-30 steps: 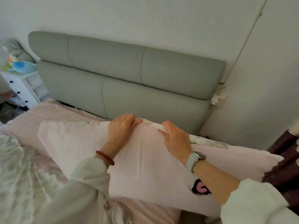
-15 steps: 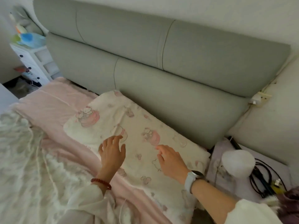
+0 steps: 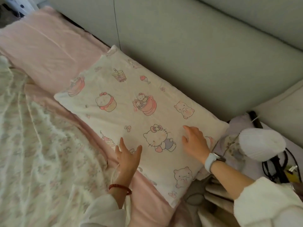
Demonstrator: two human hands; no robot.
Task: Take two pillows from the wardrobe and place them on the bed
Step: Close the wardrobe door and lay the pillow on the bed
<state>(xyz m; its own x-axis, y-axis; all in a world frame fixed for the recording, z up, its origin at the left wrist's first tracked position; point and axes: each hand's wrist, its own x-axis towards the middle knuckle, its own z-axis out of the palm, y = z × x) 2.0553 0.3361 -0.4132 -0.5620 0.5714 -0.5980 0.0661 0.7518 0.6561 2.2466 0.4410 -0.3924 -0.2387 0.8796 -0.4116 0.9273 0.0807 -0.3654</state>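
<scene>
A cream pillow (image 3: pixel 131 112) printed with pink cartoon cats and cupcakes lies flat on the bed (image 3: pixel 147 199), along the grey padded headboard (image 3: pixel 180 54). A plain pink pillow (image 3: pixel 44 46) lies to its left, also against the headboard. My left hand (image 3: pixel 127 159) hovers over the cream pillow's near edge with fingers spread, holding nothing. My right hand (image 3: pixel 195 141) rests with spread fingers on the pillow's right part, near the printed cat. It wears a white watch.
A white floral lace blanket (image 3: pixel 41 153) covers the bed on the left. To the right of the bed stands a bedside surface with a white round lamp (image 3: pixel 260 145) and black cables (image 3: pixel 278 167). White drawers show at the top left corner.
One second ago both hands held the pillow upright by its top edge. It has since been laid flat, printed side up, and both hands have let go. The view has tilted down.
</scene>
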